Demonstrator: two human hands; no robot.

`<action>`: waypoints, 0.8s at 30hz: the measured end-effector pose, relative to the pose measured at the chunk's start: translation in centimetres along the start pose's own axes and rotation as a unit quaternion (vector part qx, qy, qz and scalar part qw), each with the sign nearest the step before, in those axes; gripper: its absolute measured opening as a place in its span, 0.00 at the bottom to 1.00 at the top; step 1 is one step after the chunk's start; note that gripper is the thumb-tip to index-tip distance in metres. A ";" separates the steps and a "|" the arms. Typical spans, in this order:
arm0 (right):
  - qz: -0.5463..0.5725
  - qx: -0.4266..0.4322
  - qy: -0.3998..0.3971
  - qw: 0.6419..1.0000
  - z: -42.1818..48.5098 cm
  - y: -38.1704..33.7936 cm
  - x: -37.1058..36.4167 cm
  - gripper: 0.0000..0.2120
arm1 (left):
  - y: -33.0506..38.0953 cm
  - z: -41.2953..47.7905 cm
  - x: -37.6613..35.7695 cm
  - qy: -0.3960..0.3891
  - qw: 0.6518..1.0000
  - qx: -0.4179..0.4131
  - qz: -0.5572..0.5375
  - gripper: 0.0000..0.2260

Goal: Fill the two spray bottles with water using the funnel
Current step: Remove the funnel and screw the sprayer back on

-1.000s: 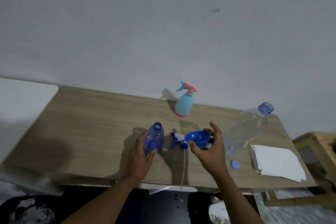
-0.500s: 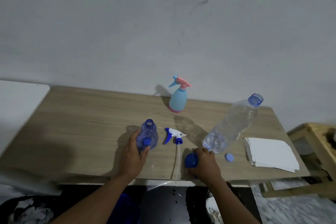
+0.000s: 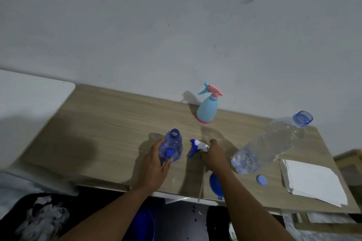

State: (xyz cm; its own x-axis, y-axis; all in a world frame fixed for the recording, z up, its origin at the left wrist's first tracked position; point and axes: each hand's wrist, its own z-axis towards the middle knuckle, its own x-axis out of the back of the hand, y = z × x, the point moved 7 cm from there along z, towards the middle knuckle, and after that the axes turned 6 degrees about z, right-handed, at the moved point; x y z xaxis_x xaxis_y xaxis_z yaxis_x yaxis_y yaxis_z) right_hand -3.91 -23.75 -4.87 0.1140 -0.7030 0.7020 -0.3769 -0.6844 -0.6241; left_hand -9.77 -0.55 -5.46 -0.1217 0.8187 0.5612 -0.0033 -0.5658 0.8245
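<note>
Lying at the near edge of the table [image 3: 109,123], the funnel [image 3: 214,183] sits just short of the right hand [image 3: 214,155], which pinches the sprayer [image 3: 196,145]; the left hand [image 3: 154,162] clasps the open bottle [image 3: 174,143]. Farther back stands the pale bottle [image 3: 207,110].

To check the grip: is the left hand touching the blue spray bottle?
Touching. Head view: the left hand wraps its fingers round the blue spray bottle.

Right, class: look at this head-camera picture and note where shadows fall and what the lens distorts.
Head view: dim light; the pastel spray bottle casts its shadow left onto the wall; the left hand, holding the blue spray bottle, and the right hand shade the table to their left; the wide lens slants the table.
</note>
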 end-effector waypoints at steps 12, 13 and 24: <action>0.370 0.123 0.143 0.910 -3.6 -7.5 8.1 0.23 | -1.1 0.1 -0.5 0.012 1.000 -0.014 0.000 0.33; 0.386 0.156 0.151 0.897 -4.6 -9.0 9.2 0.22 | -1.1 0.1 -0.5 0.012 1.000 -0.017 -0.005 0.33; 0.442 0.330 0.136 0.823 -10.3 -17.8 10.7 0.24 | -1.6 0.0 -0.7 0.011 1.000 -0.010 -0.019 0.31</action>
State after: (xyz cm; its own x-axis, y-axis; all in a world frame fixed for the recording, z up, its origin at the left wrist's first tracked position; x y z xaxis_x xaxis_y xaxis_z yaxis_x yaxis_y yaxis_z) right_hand -5.45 -17.10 17.29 -0.1807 -0.9747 -0.1317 0.3888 0.0522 -0.9198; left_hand -9.63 -0.23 -7.14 -0.1438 0.8374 0.5273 -0.0288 -0.5362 0.8436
